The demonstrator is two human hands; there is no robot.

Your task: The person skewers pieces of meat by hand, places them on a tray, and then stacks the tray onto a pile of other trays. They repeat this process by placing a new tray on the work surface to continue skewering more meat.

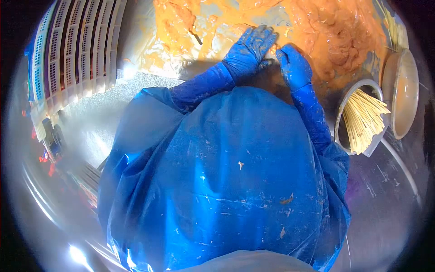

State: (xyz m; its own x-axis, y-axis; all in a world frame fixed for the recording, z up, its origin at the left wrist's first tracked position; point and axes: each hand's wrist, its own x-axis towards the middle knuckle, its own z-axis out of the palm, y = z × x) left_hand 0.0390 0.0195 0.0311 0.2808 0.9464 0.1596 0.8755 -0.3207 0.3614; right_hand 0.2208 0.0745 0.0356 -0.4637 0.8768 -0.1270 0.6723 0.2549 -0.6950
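Observation:
My left hand [248, 53], in a blue glove, lies palm down with its fingers stretched out, at the near edge of a spread of wet orange meat [335, 36] on the metal table [149, 56]. Just right of it, my right hand [295, 68], gloved too, has its fingers curled closed near the meat; anything inside is too hidden to make out. A gap separates the two hands. A small dark stick-like piece [195, 38] lies in the orange mass, up and left of my left hand.
A metal container of thin wooden sticks [362, 120] stands at the right, beside a round metal bowl [404, 93]. More sticks [395, 29] lie at the upper right. Stacked perforated plastic trays [70, 56] stand at the left. A blue apron [226, 177] covers my body.

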